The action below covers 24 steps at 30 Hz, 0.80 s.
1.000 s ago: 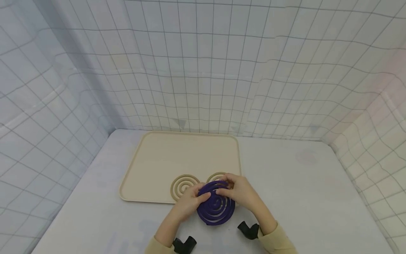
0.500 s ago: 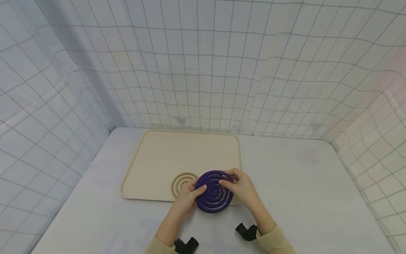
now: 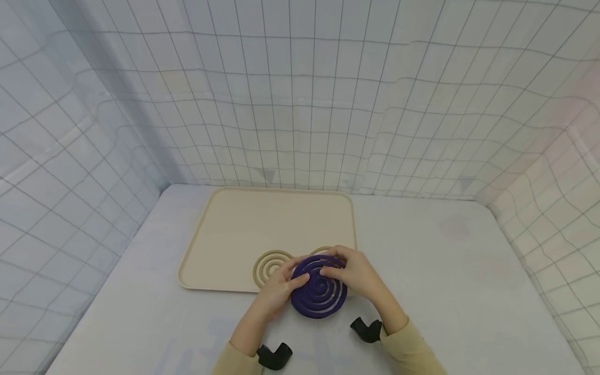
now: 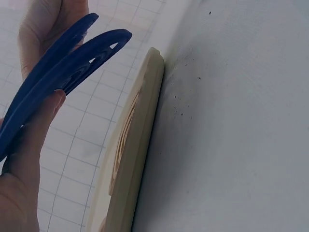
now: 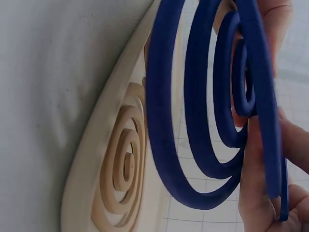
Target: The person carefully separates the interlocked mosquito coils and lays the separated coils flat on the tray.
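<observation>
A deep blue spiral coil [image 3: 319,313] is held up over the tray's near edge by both hands. My left hand [image 3: 275,291] pinches its left side, thumb across the front. At its upper right, my right hand [image 3: 355,273] grips it with thumb and fingers, fingertips partly hidden behind. The left wrist view shows the blue coil [image 4: 58,72] as two layers spread apart at the top. In the right wrist view, the coil [image 5: 161,96] shows wide gaps between its rings. A beige spiral [image 3: 273,252] lies on the tray; another beige spiral [image 3: 323,249] is mostly covered behind the blue coil.
The cream tray [image 3: 276,219] sits on the white table [image 3: 422,271], left of its middle. Gridded white curtains [image 3: 323,104] stand behind and at both sides. A black fitting [image 3: 276,357] sits by the left wrist, and another black fitting [image 3: 366,330] by the right.
Both hands first raise the blue coil away from the body and tilt its face up, then bring it slightly back and to the right. Both hands keep hold of it.
</observation>
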Each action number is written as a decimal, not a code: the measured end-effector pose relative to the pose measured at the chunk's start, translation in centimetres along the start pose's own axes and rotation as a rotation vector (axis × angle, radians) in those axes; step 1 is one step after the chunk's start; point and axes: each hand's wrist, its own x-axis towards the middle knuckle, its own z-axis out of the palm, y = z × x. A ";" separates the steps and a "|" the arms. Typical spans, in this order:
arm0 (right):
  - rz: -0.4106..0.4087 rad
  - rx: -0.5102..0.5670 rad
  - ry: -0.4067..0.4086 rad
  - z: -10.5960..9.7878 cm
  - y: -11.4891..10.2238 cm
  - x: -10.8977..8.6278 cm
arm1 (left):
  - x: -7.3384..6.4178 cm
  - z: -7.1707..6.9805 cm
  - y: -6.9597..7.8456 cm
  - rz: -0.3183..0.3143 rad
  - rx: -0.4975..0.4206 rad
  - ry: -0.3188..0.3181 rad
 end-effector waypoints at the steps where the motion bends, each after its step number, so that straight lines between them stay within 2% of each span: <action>1: 0.005 0.005 0.002 0.0 0.0 0.0 | 0.0 -0.1 0.0 0.003 -0.026 -0.010; 5: 0.009 0.009 0.014 0.0 0.1 0.2 | 0.1 -0.5 0.0 -0.005 -0.177 -0.066; 9: -0.011 0.004 0.006 0.0 0.0 0.2 | 0.3 -0.9 0.2 -0.072 -0.281 -0.098; 12: -0.022 0.006 -0.005 0.1 -0.3 0.2 | 0.4 -1.3 0.2 -0.118 -0.273 -0.109; 15: -0.015 0.014 -0.014 0.2 -0.3 0.1 | 0.4 -1.6 0.1 -0.139 -0.247 -0.128; 19: -0.003 0.027 -0.023 0.2 -0.2 0.1 | 0.5 -2.0 -0.2 -0.125 -0.232 -0.153; 24: 0.017 0.042 0.009 0.4 0.0 0.1 | 0.4 -2.1 -0.3 -0.091 -0.277 -0.162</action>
